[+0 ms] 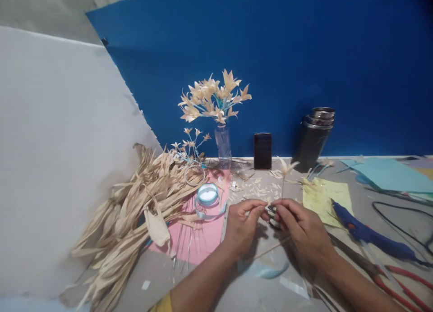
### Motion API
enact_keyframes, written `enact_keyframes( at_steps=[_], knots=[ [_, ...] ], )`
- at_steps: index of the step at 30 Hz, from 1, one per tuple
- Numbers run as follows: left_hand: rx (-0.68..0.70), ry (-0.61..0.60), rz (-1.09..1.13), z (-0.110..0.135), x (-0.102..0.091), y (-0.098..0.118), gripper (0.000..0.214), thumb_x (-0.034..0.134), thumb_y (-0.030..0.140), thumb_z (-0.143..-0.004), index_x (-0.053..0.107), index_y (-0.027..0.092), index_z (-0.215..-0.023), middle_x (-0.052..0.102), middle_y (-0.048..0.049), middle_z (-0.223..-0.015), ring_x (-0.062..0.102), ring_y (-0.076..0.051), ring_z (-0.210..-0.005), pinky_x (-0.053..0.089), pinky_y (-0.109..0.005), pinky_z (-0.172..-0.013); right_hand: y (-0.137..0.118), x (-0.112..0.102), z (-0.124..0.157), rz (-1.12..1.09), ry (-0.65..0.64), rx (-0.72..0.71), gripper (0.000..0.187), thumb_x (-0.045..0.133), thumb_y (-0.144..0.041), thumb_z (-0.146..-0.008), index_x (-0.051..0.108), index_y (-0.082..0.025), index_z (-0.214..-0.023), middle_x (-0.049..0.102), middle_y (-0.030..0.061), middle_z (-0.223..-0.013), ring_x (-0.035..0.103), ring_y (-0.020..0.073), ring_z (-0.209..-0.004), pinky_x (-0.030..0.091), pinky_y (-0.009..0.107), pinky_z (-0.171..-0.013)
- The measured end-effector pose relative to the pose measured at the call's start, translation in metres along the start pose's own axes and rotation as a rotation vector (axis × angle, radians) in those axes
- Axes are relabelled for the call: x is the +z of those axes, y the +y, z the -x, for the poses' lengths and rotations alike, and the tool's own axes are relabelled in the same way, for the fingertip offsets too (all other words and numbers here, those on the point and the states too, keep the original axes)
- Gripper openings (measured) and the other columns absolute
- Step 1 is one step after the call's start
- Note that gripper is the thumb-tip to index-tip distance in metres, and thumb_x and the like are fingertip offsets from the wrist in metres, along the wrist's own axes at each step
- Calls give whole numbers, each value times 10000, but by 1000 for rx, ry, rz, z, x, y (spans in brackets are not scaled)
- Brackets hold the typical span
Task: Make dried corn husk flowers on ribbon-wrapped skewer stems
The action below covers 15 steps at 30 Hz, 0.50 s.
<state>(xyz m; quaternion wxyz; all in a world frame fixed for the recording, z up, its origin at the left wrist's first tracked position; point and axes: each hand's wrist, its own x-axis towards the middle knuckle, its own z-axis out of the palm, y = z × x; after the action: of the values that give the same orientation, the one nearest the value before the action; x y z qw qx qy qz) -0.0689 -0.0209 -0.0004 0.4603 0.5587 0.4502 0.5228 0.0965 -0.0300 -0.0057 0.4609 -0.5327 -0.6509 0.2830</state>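
My right hand (301, 226) is pinched on the thin stem of a corn husk flower (287, 167), whose pale petals stand above the fingers. Close beside it, my left hand (245, 224) has thumb and forefinger pressed together; what lies between them is too small to make out. The fingertips of both hands nearly meet. Something dark and round shows partly behind them. Below the hands, a loose light-blue ribbon strip (267, 270) lies on the table. A thin tan strand (272, 248) runs between my wrists.
Dried corn husks (125, 231) are heaped at left, by a blue ribbon roll (208, 194) on pink paper (203, 253). Behind stand a vase of husk flowers (223, 145), a phone (263, 151) and a flask (313, 140). A glue gun (372, 237) and red-handled tool (395, 282) lie right.
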Motion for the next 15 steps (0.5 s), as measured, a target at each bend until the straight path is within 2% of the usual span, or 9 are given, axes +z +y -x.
enact_keyframes(
  at_steps=[4, 7, 10, 12, 15],
  knots=[
    [48, 14, -53, -3, -4, 5, 109, 701, 290, -828, 773, 214, -797, 735, -53, -687, 671, -226, -766, 517, -393, -831, -2, -5, 0, -13, 16, 19, 293, 509, -445, -943, 717, -239, -937, 643, -4, -627, 605, 197, -595, 464, 302, -591],
    [30, 10, -36, -4, -4, 0, 129, 621, 300, -892, 718, 215, -890, 699, -18, -674, 610, -164, -650, 496, -310, -712, -1, -5, 1, -80, -1, 78, 248, 570, -417, -913, 717, -232, -987, 640, -14, -632, 599, 185, -595, 452, 288, -576],
    [38, -74, -46, 0, -2, -6, 152, 543, 310, -945, 645, 212, -888, 643, 10, -649, 551, -131, -597, 443, -258, -636, -1, -2, 2, -211, -71, 142, 238, 621, -423, -891, 713, -221, -976, 646, -15, -665, 573, 164, -587, 426, 265, -537],
    [72, -125, -133, 3, -1, -8, 170, 513, 311, -965, 617, 211, -874, 619, 18, -651, 546, -129, -605, 424, -255, -639, -2, -1, 2, -286, -133, 169, 246, 629, -441, -891, 708, -209, -917, 629, -20, -658, 518, 141, -546, 384, 252, -495],
    [108, -117, -283, 8, 1, -11, 126, 543, 332, -958, 596, 218, -964, 577, 45, -626, 527, -131, -584, 389, -257, -620, -3, 0, 1, -320, -173, 174, 278, 627, -458, -897, 700, -193, -853, 565, -38, -593, 434, 119, -500, 328, 245, -469]
  ],
)
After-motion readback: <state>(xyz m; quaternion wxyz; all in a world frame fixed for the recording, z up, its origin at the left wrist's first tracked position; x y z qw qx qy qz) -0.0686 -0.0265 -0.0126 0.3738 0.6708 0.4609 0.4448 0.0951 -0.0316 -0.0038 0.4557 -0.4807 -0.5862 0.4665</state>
